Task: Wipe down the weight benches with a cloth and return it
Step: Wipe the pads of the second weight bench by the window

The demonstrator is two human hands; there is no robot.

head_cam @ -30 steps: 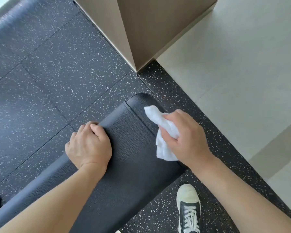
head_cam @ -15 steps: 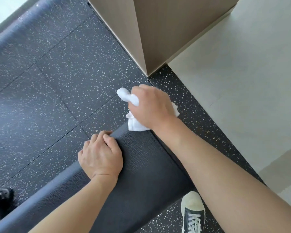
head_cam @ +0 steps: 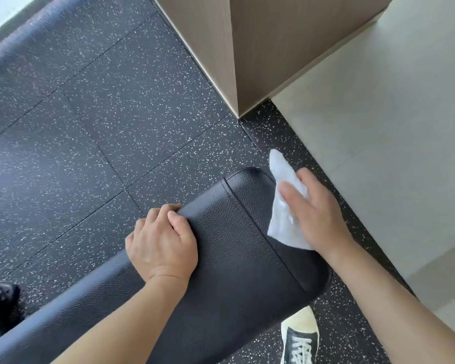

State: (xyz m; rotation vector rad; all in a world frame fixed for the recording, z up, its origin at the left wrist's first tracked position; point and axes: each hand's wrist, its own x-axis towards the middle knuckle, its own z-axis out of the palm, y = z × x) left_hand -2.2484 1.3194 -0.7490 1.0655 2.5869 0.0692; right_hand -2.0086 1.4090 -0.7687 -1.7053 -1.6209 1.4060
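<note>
A black padded weight bench (head_cam: 237,258) runs from lower left to its rounded end at centre right. My left hand (head_cam: 163,243) rests on the pad, its fingers curled over the far edge. At the right side of the bench end, my right hand (head_cam: 315,214) holds a crumpled white cloth (head_cam: 281,222) against the pad. The thumb lies across the cloth, and one corner of it sticks up past the fingers. Part of the cloth is hidden under the palm.
Dark speckled rubber floor tiles (head_cam: 103,122) surround the bench. A beige wooden column (head_cam: 247,48) stands just beyond the bench end, with pale smooth flooring (head_cam: 378,127) to its right. My black-and-white sneaker (head_cam: 300,337) is under the bench's near side. A black object (head_cam: 0,303) sits at far left.
My right hand swept the cloth from the top of the pad out past the bench's far end, then back to the right side of the end. My left hand kept its hold.
</note>
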